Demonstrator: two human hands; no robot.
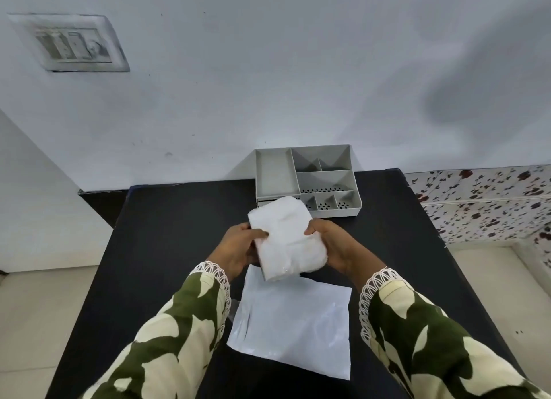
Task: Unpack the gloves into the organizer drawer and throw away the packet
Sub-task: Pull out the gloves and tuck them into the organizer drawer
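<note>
A thick white stack of gloves (287, 237) is held above the black table (167, 234), just in front of the organizer. My left hand (238, 246) grips its left edge and my right hand (331, 243) grips its right edge. The flat white packet (293, 321) lies on the table under my wrists, near the front. The grey organizer (307, 179) stands at the table's far edge against the wall, with several open compartments on top. A drawer front at its lower left is mostly hidden behind the gloves.
A white wall rises right behind the table, with a switch plate (70, 42) high on the left. A speckled tiled ledge (483, 202) runs along the right. Pale floor shows on both sides of the table.
</note>
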